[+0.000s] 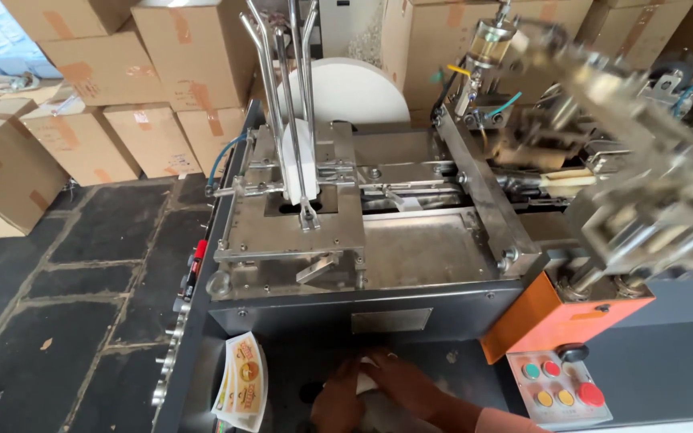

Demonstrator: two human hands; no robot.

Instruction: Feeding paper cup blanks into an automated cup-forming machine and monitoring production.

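Both my hands are bare, with no gloves, rings or watch in sight. My left hand [337,405] shows only its back and knuckles. My right hand [403,383] runs into a bare wrist and forearm, and a salmon-pink fabric sleeve [507,422] begins at the forearm's far end. My fingers [378,365] are mostly hidden, so their nails cannot be told.

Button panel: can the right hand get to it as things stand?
Probably yes. The right hand lies on a white piece on the machine's lower deck, and the button panel sits just beside it with only bare dark surface between. The hand would have to let go first.
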